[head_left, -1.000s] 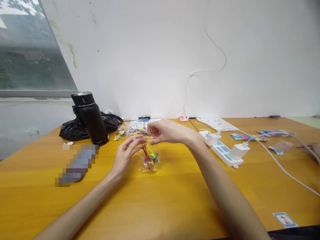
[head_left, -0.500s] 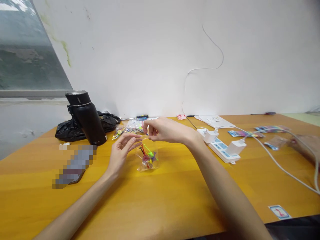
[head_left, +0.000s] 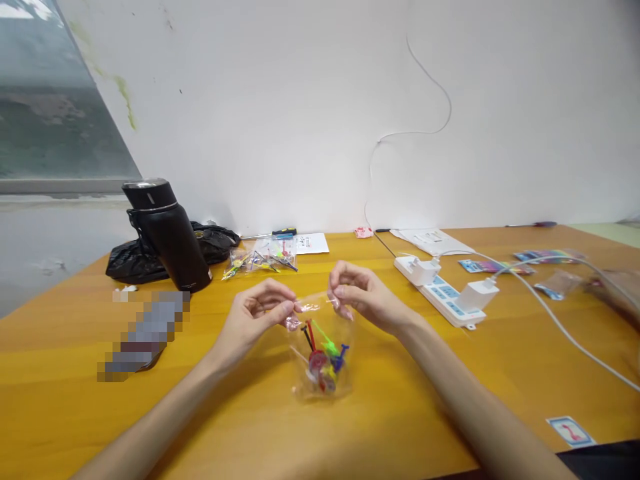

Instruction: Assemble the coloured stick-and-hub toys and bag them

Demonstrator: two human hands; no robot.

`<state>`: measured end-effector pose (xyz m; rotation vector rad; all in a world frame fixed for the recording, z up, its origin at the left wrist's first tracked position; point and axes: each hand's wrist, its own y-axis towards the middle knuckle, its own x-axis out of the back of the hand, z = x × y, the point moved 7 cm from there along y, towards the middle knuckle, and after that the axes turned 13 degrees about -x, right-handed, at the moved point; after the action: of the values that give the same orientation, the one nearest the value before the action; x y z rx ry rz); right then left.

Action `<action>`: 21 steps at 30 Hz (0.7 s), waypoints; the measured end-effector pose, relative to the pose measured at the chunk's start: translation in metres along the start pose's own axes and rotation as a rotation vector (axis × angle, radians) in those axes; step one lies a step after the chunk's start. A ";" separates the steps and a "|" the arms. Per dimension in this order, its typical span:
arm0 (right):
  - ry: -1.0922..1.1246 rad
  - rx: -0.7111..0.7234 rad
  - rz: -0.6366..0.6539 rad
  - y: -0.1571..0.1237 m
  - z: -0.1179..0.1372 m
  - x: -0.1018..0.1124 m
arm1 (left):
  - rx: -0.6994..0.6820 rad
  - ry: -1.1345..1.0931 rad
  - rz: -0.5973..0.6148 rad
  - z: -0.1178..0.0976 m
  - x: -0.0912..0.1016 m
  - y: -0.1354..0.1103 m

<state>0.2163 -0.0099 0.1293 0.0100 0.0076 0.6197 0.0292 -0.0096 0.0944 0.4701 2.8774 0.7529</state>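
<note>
A small clear plastic bag [head_left: 320,353] with several coloured plastic picks inside hangs just above the yellow wooden table [head_left: 350,433]. My left hand [head_left: 257,317] pinches the bag's top edge at its left corner. My right hand [head_left: 363,297] pinches the same top edge at its right corner. Both hands have their fingers closed on the bag's mouth, and the bag dangles between them.
A black flask [head_left: 167,233] stands at the left in front of a black plastic bag [head_left: 210,243]. More clear bags of picks [head_left: 260,259] lie behind my hands. A white power strip [head_left: 443,290] with chargers and cables lies at the right. Cards [head_left: 570,430] lie about. Another person's hand [head_left: 617,293] shows at the far right.
Both hands have come nearer to me with the bag. My right hand has shifted to the bag's right corner, and my left hand has closed on the left corner.
</note>
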 end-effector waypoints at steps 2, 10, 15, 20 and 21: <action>0.076 -0.041 -0.007 0.005 -0.021 0.002 | 0.028 0.005 0.009 0.004 -0.001 -0.001; -0.203 -0.004 -0.266 0.009 -0.035 0.012 | 0.020 0.187 -0.119 0.018 0.010 0.005; -0.444 0.055 -0.285 0.002 -0.023 0.007 | 0.079 0.084 -0.145 0.020 0.008 0.003; -0.558 0.079 -0.259 0.000 -0.019 0.008 | 0.102 0.034 -0.162 0.023 0.006 0.000; -0.569 0.084 -0.274 0.000 -0.018 0.009 | 0.105 0.022 -0.163 0.024 0.006 0.000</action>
<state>0.2233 -0.0043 0.1111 0.2624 -0.5085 0.3252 0.0285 0.0035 0.0730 0.2351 2.9408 0.5876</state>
